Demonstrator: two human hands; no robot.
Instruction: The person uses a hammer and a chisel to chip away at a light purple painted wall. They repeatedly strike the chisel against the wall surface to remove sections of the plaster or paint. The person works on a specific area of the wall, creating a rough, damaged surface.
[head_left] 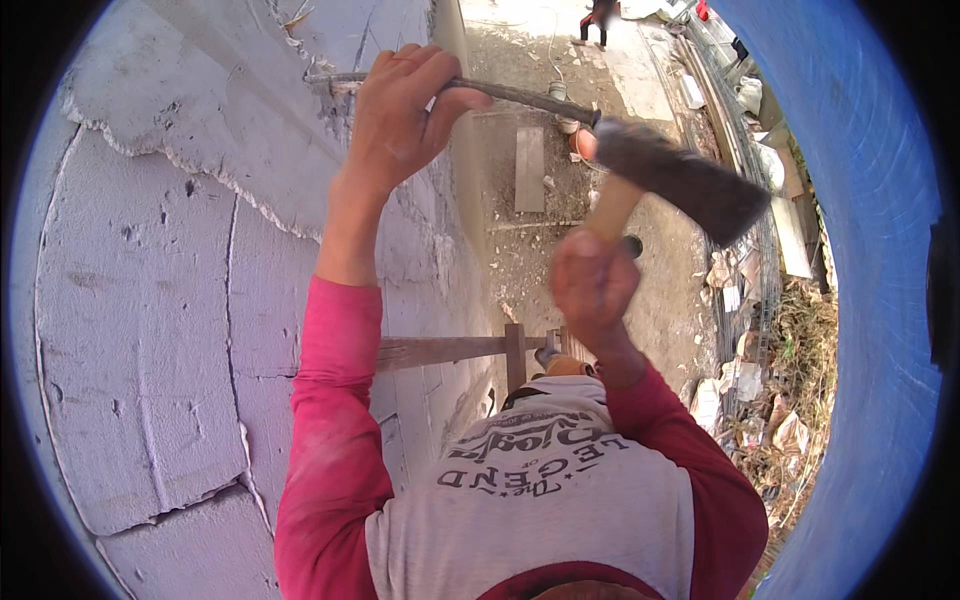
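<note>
My left hand [400,120] is raised at the wall, fingers wrapped round a long dark metal chisel [525,97]. The chisel's far left end meets the block wall [150,330] in a broken, notched spot at the edge of a rough plaster layer [230,110]. In my right hand [595,285] is a hatchet [680,180] with a pale wooden handle and a wide dark head, blurred by motion. The blunt back of its head is at the right end of the chisel; whether they touch I cannot tell.
A wooden crosspiece [440,350] runs from the wall beneath me, beside an upright post [515,355]. Far below lies dusty ground with a board [530,170] and debris. Another person [598,22] stands there at the top. Blue sheeting [860,300] hangs at right.
</note>
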